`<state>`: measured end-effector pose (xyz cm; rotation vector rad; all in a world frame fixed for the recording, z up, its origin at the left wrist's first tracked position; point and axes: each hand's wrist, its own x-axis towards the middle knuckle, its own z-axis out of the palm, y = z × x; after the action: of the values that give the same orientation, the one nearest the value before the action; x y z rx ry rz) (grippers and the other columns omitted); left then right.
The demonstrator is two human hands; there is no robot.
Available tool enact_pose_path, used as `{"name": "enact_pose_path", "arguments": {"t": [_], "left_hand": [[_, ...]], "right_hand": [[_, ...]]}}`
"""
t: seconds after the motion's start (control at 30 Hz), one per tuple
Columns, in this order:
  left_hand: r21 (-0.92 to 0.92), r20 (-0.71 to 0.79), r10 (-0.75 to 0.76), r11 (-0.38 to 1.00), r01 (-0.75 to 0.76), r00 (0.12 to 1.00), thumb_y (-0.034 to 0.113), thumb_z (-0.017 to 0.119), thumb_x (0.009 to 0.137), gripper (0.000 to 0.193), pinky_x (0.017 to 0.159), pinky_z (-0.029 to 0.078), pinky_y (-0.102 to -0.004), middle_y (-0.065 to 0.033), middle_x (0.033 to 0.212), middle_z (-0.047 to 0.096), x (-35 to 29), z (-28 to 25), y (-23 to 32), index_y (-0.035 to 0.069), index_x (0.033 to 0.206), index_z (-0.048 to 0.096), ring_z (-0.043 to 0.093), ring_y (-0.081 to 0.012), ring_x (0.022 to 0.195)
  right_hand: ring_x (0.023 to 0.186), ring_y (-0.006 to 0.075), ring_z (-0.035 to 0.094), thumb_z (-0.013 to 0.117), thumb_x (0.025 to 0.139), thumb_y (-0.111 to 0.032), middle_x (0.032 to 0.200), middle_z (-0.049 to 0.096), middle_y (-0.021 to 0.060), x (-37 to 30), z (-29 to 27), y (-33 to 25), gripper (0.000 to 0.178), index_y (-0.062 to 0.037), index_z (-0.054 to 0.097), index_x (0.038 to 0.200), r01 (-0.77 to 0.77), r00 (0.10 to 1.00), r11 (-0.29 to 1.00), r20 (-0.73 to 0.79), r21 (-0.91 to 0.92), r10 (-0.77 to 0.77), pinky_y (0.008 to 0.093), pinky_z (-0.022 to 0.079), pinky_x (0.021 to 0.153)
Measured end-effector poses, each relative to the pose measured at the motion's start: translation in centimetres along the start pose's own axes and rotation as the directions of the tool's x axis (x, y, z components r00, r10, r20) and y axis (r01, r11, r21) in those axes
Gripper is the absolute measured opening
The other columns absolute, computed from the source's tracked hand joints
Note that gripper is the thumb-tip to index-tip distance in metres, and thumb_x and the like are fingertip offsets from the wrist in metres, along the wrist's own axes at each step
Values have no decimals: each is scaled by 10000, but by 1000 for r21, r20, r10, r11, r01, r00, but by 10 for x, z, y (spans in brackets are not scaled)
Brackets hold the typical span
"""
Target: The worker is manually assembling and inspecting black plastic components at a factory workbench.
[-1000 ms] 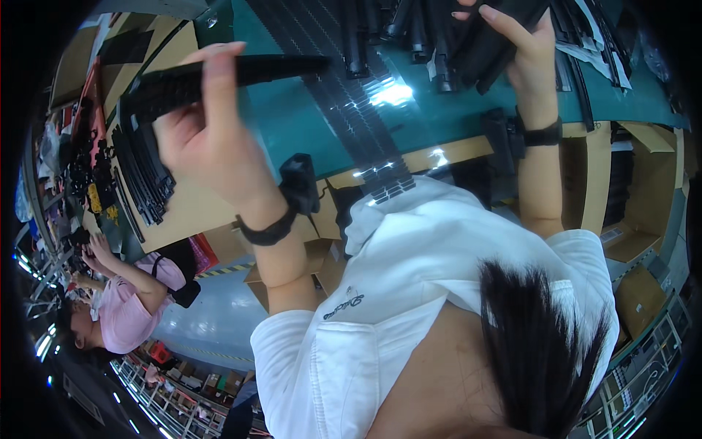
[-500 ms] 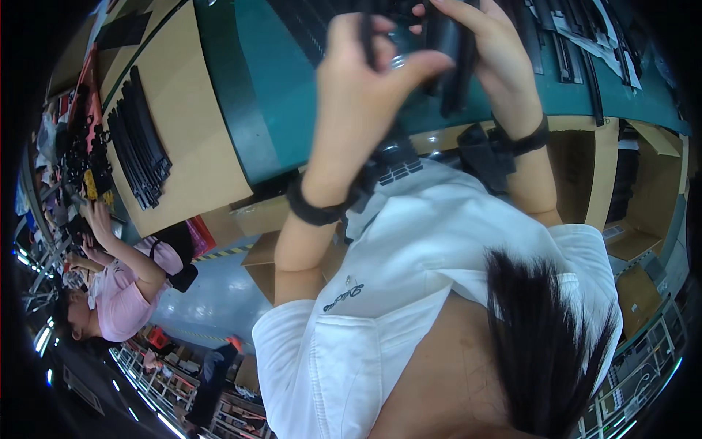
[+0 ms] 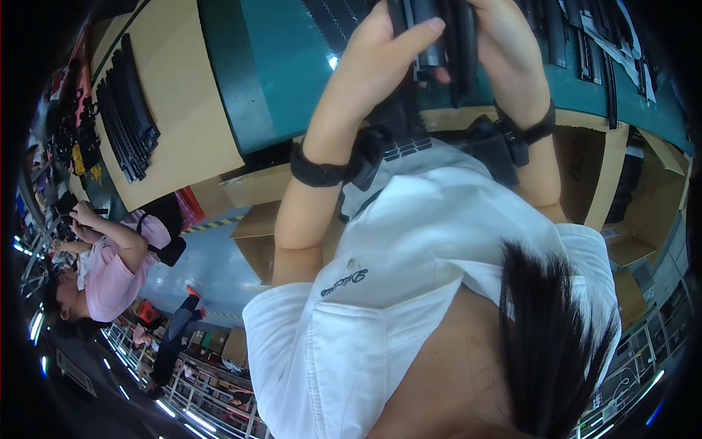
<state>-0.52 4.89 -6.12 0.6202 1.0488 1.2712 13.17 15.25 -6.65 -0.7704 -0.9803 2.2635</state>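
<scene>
At the top of the head view, my left hand (image 3: 369,66) is closed round a long black plastic strip (image 3: 431,57), its thumb lying across the front. A fingertip shows below, behind the strip's lower end. Close beside it on the right is another dark strip (image 3: 461,58). My right hand (image 3: 512,47) is curled against the right side of this one. Most of the right fingers are hidden behind the strips or cut off by the upper edge, and so are the strips' far ends. Both wrists wear black bands.
Black strips (image 3: 126,110) lie in a row on a cardboard sheet (image 3: 186,110) at left. More strips (image 3: 585,44) lie on the green table (image 3: 285,80) at right. Open cardboard boxes (image 3: 621,197) stand below the table edge. A person in pink (image 3: 113,274) works at far left.
My left hand has moved up and right, its thumb now across the strip. The strips hang more upright between my hands. The whole view has shifted slightly.
</scene>
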Motion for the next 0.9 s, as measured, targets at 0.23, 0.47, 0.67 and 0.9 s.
{"name": "enact_pose_path", "arguments": {"t": [0.23, 0.47, 0.67, 0.9], "left_hand": [[457, 20, 6, 889, -15, 1000, 267, 758, 933, 404, 585, 536, -275, -107, 777, 705, -18, 1, -5, -20, 1103, 530, 685, -164, 599], [264, -1, 108, 959, -104, 994, 150, 772, 938, 358, 540, 493, -246, -118, 952, 703, -26, 6, -14, 2, 1181, 554, 609, -117, 580], [134, 63, -142, 982, 132, 988, 95, 803, 885, 292, 603, 556, -262, -126, 948, 725, -24, 5, 9, -5, 1097, 629, 686, -142, 701], [-63, -56, -107, 993, 103, 993, 89, 775, 890, 291, 676, 592, -290, -116, 971, 738, -24, 21, 3, -12, 1138, 660, 726, -182, 816]], "right_hand": [[804, 195, 715, 597, 1036, -129, 955, 714, 96, 9, 0, -4, 140, -2, 637, 1080, 172, 972, 967, -190, 188, -136, 328, 602, 713], [825, 213, 716, 608, 1034, -144, 978, 714, 102, 10, 9, 3, 191, -1, 622, 1160, 202, 958, 958, -245, 205, -150, 332, 603, 751], [833, 188, 693, 641, 1018, -141, 985, 692, 80, 2, 17, 6, 216, -23, 607, 1196, 175, 960, 964, -250, 199, -122, 332, 592, 738], [883, 149, 677, 709, 960, -88, 1037, 662, 52, -2, 36, 13, 311, -49, 564, 1232, 275, 893, 962, -371, 5, -253, 287, 569, 761]]}}
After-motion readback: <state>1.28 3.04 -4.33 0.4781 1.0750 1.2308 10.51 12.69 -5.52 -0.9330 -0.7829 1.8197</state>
